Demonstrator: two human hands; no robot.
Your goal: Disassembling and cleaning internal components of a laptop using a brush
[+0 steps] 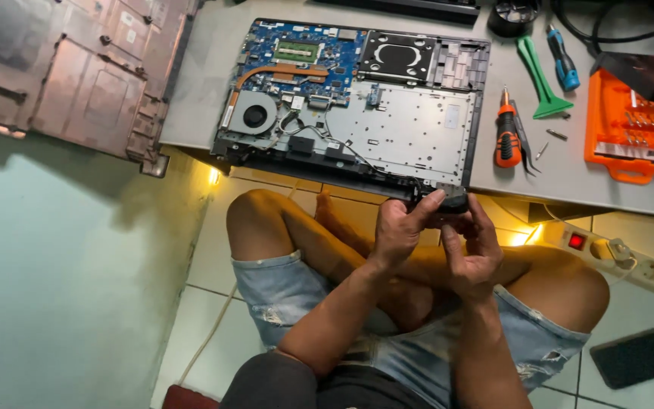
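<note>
An opened laptop base [410,129] lies on a low white table [191,106], its blue circuit board, copper heat pipe and round fan [254,116] exposed. At its near right corner, both hands meet on a small dark part [450,202] that hangs off the edge on thin wires. My left hand [401,227] pinches the part from the left with thumb and fingers. My right hand [472,246] holds it from the right and below. I sit cross-legged on the floor in torn denim shorts, knees under the table edge.
The laptop's detached bottom cover [77,76] lies at the upper left. Right of the laptop lie an orange-handled screwdriver [506,135], tweezers, a green pry tool [540,79], a blue screwdriver [563,60] and an orange bit case [633,132]. A power strip [618,254] and phone [639,354] rest on the floor tiles.
</note>
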